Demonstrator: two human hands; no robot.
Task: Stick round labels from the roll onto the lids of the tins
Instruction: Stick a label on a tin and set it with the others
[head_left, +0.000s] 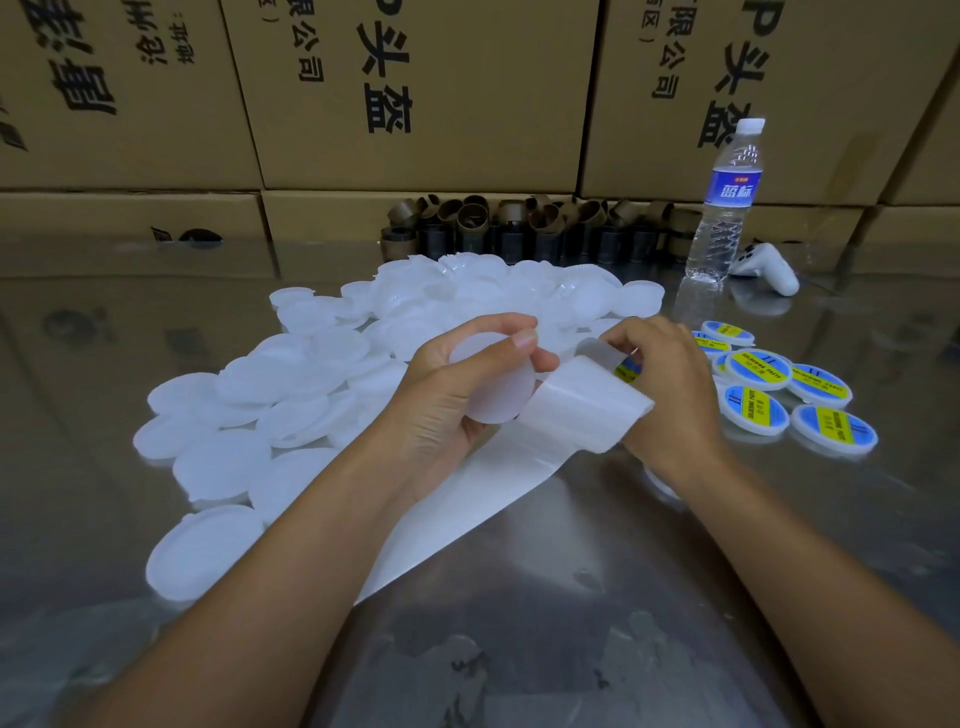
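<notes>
1. The left hand (457, 387) is curled round a blank lid (493, 382), which is gripped at its rim between thumb and fingers, just above the table
2. The right hand (672, 400) is closed on the label roll (582, 408), which is held against the blank lid; its fingertips (631, 338) are pinched on the roll's loose end, where a yellow-and-blue label (626, 370) is partly seen
3. No label is seen on the held lid, so peeling is judged to be the step in hand
4. A small group of labelled lids (810, 395) is laid to the right; that much is done
5. A far larger heap of unlabelled lids (311, 374) is spread to the left and behind the hands, so most of the work is judged to be left
6. A long tail of bare liner (467, 519) is trailed from the roll toward the person
7. The surface is a reflective metal table (571, 649), scuffed in places
8. At its far edge, brown cores (519, 223) are heaped, with a water bottle (724, 208) and a white controller (769, 267) near them; the space behind is walled by printed cardboard boxes (415, 93)
</notes>
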